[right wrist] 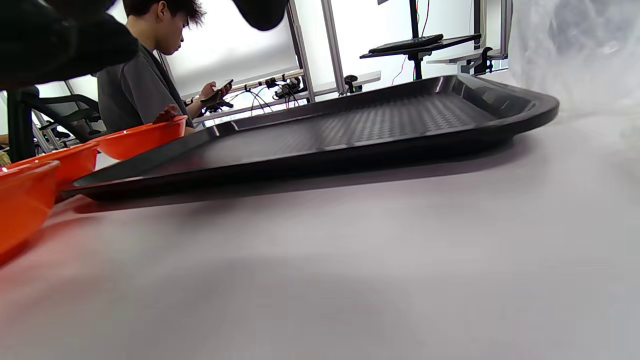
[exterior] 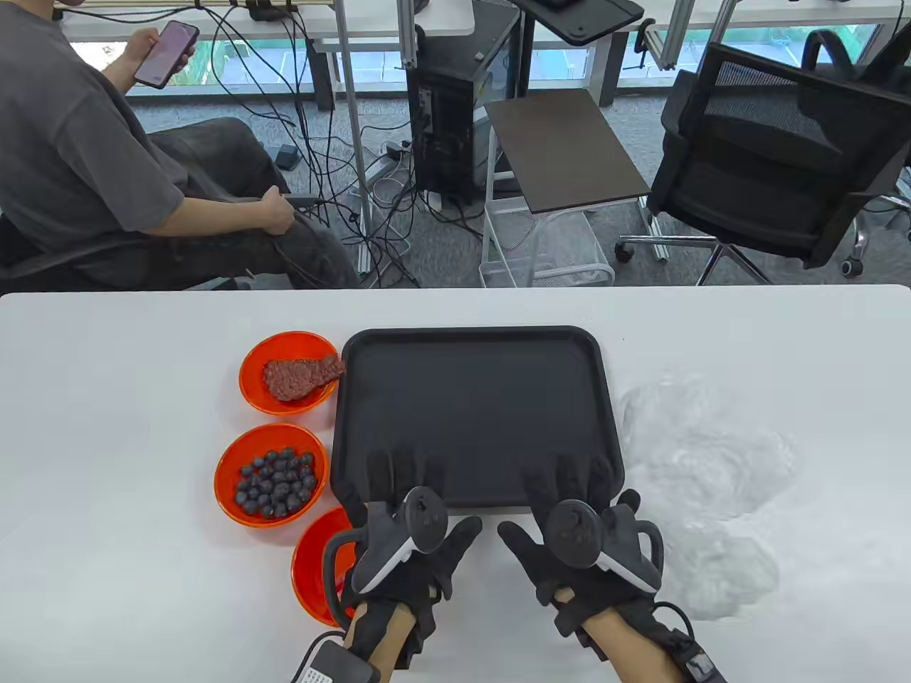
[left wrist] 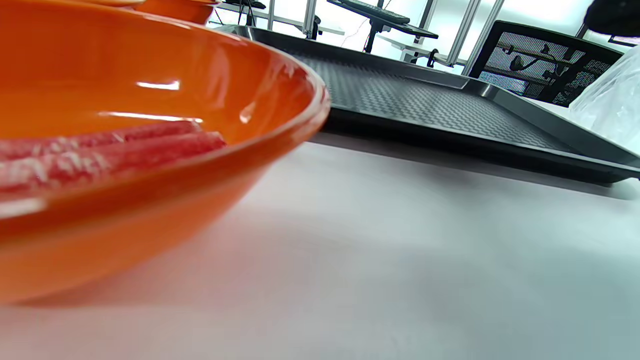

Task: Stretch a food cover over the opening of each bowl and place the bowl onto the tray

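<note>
A black tray [exterior: 470,398] lies in the middle of the white table. Left of it stand three orange bowls: one with a slab of meat [exterior: 288,373], one with blueberries [exterior: 270,475], and one with red strips [left wrist: 125,150] that my left hand partly hides in the table view. A heap of clear plastic food covers [exterior: 704,484] lies right of the tray. My left hand [exterior: 420,498] and right hand [exterior: 569,491] lie side by side at the tray's near rim, fingers straight and reaching over it, holding nothing. Gloved fingers [right wrist: 60,40] show at the top of the right wrist view.
Beyond the table's far edge a person [exterior: 85,142] sits looking at a phone. A black office chair [exterior: 769,156], a small side table [exterior: 562,149] and floor cables are also back there. Bare white tabletop [exterior: 107,427] spreads on the left.
</note>
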A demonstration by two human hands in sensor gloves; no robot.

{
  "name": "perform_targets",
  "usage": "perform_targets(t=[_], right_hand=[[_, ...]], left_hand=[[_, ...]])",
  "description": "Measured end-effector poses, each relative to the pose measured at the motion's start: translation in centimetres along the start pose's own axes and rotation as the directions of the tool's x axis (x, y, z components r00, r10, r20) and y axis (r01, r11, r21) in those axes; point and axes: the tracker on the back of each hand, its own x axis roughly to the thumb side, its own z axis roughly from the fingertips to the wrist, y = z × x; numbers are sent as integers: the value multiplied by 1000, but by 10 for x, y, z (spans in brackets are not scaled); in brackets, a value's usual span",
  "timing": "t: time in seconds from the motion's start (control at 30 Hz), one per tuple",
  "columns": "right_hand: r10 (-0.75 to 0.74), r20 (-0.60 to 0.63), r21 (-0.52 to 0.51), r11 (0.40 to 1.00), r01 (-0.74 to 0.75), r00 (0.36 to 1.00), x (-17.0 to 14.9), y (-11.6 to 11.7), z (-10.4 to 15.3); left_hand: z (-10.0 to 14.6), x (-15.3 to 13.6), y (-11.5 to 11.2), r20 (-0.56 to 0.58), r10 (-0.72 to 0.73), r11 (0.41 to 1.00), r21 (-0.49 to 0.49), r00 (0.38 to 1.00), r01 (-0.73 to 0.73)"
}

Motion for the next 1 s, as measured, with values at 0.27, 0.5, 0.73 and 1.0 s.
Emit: perform_targets(t=[0.27,0.5,0.73,1.0], right_hand=[[-6,5,1,1000,6,1000,0,-1,0],[-14,1,2,1000,14,1000,-1,-1,0],[-22,-7,2,1000,22,1000,-4,-1,3],[-44,-29,-15,999,43,999,-13,-7,7]], left_hand=[[0,2,0,3,-5,1000,0,1000,5],[0,2,-1,-5,2,1000,-27,1000,-2],[-3,2,-1,-26,2,999,-33,1000,-3],[24,-46,45,-120,178,963,226,977,-147]])
